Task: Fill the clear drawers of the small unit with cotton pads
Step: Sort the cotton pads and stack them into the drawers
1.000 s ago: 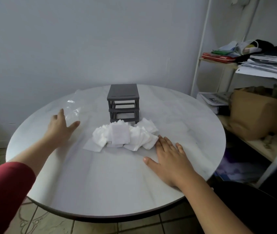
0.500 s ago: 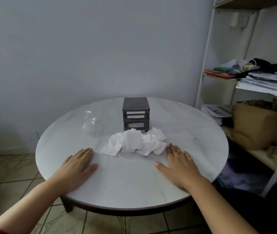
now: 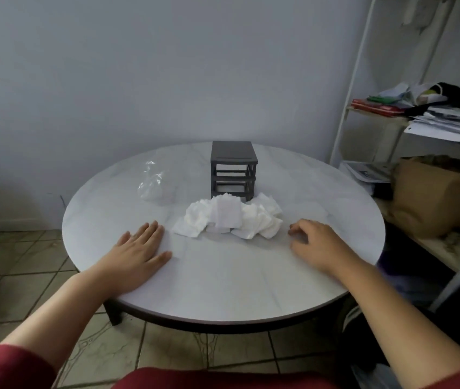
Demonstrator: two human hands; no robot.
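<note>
Here, both our hands rest on the round white surface (image 3: pixel 223 284), one on each side of the heap of cotton pads (image 3: pixel 231 217). Our left hand (image 3: pixel 139 251) lies flat, palm down, with its fingers straight and close together and the thumb out to the side. It holds nothing, and its fingertips are just beside the left edge of the heap without touching it. Our right hand (image 3: pixel 315 242) sits near the right edge of the heap, apart from it. Its fingers are loosely bent with the tips down on the surface, and it grips nothing.

The cotton pads are white squares in a loose, overlapping heap between our hands and a little farther from us than they are. Straight behind the heap, with the rearmost pads touching or nearly touching its base, stands the small unit (image 3: pixel 234 169), upright, with a dark frame and a flat dark top. Its clear drawers are hard to make out inside the frame, and we cannot tell whether anything lies in them. The unit is well beyond both hands.

To the left of the unit a crumpled clear plastic bag (image 3: pixel 151 182) lies on the surface. At the right a white shelf rack (image 3: pixel 348 108) carries stacked papers (image 3: pixel 453 122), with a brown paper bag (image 3: pixel 430 197) below them. A red sleeve (image 3: pixel 7 366) shows on our left arm.
</note>
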